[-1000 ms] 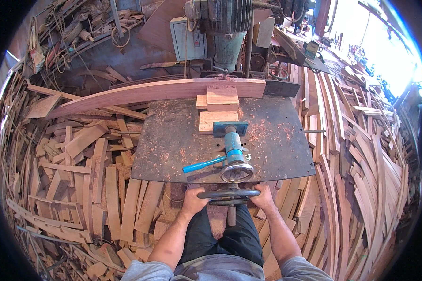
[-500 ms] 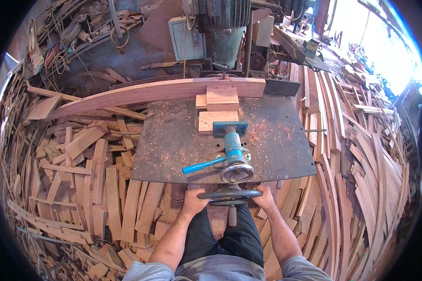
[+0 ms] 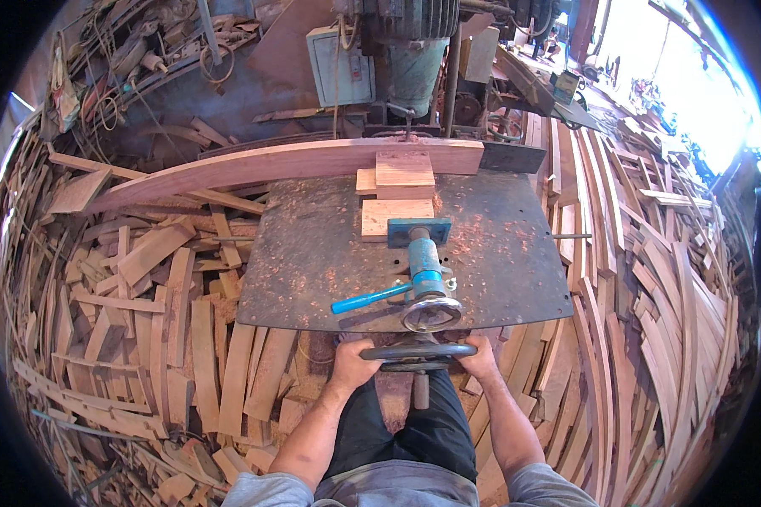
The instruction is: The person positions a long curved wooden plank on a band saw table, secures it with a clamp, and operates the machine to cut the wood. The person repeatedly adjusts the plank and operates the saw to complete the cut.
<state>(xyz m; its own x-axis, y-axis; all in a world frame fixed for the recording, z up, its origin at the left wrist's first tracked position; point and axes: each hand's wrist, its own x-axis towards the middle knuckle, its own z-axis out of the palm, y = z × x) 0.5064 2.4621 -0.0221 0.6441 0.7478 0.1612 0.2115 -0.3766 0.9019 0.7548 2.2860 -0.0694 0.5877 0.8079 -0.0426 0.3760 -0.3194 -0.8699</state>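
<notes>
My left hand (image 3: 353, 363) is closed round the left rim of a dark handwheel (image 3: 421, 351), below the front edge of a metal machine table (image 3: 313, 262). On the wheel's right rim, my right hand (image 3: 480, 356) is closed in the same way. Above it on the table stands a blue screw clamp (image 3: 424, 262) with a small chromed wheel (image 3: 431, 313) and a blue lever (image 3: 370, 298). Its plate faces stacked wooden blocks (image 3: 404, 173), which rest against a long curved board (image 3: 287, 159). A thin drill bit (image 3: 408, 127) reaches down behind the board's top edge.
The drill's motor housing (image 3: 413, 72) and a grey switch box (image 3: 340, 68) stand behind the table. Offcuts (image 3: 152, 253) are heaped at left, long curved strips (image 3: 596, 355) at right. Wood chips (image 3: 516, 241) litter the tabletop. Bright daylight enters at far right.
The table, clamp, board and drill housing appear shifted very slightly to the right in the picture. Both hands keep their grip on the handwheel.
</notes>
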